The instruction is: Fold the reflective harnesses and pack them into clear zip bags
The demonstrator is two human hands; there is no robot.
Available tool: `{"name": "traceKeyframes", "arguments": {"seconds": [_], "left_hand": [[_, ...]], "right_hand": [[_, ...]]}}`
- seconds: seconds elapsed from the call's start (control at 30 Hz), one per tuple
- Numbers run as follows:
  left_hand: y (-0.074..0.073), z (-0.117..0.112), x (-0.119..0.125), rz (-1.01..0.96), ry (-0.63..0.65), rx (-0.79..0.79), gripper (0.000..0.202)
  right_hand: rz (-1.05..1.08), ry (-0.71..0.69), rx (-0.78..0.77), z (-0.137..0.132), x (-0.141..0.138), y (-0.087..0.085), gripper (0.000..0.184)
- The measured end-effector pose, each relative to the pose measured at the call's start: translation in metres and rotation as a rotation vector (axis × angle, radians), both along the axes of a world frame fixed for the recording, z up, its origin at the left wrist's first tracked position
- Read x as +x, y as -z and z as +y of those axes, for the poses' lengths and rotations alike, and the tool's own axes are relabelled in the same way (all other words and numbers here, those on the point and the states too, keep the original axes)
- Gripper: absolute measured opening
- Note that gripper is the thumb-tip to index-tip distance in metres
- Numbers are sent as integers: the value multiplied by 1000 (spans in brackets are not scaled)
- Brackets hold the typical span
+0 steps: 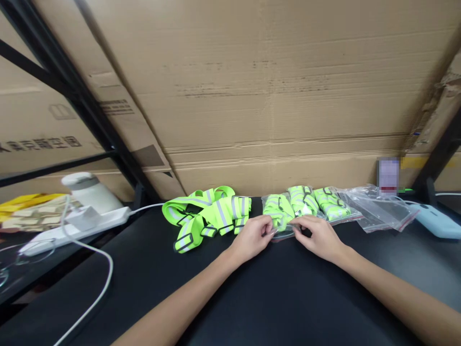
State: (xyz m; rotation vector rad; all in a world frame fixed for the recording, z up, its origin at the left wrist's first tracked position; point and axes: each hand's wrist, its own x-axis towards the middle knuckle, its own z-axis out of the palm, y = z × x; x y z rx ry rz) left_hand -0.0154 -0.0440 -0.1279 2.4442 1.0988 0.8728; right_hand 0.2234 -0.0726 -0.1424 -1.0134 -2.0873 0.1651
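Note:
My left hand [254, 235] and my right hand [317, 236] both pinch the near edge of a clear plastic bag [279, 211] that holds a folded neon-green reflective strap. The bag lies on the black table [252, 298] between the two hands. Right behind it stand two more bagged straps [301, 198], [332, 204]. To the left of my left hand lies a loose heap of neon-green reflective straps [207, 211] with grey stripes and black buckles.
Empty clear zip bags [382, 211] lie at the right, beside a light-blue case [437, 220]. A white power strip [72, 226] with a cable and a white device [88, 190] sit at the left. Large cardboard boxes [270, 96] and black shelf struts [72, 91] rise behind the table.

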Motion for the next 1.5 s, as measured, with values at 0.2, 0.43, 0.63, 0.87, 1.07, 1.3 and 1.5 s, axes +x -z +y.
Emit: {"name": "traceKeyframes", "arguments": {"seconds": [0.2, 0.43, 0.63, 0.87, 1.07, 1.3, 1.5], "left_hand": [[4, 2, 3, -1, -32, -6, 21], [-15, 2, -9, 74, 11, -74, 13], [-21, -5, -11, 132, -37, -59, 9], [-38, -13, -14, 275, 52, 97, 9], [-42, -17, -15, 312, 121, 69, 17], [-42, -15, -17, 415, 142, 222, 21], [-37, -7, -22, 435, 186, 392, 13]], "right_hand": [[0, -17, 8, 0, 0, 0, 24], [92, 32, -72, 4, 7, 2, 25], [89, -13, -29, 0, 7, -3, 22], [-71, -52, 124, 4, 16, -5, 26], [-157, -6, 181, 12, 22, 1, 20], [-118, 12, 179, 9, 20, -4, 18], [-107, 33, 184, 9, 23, -6, 19]]}}
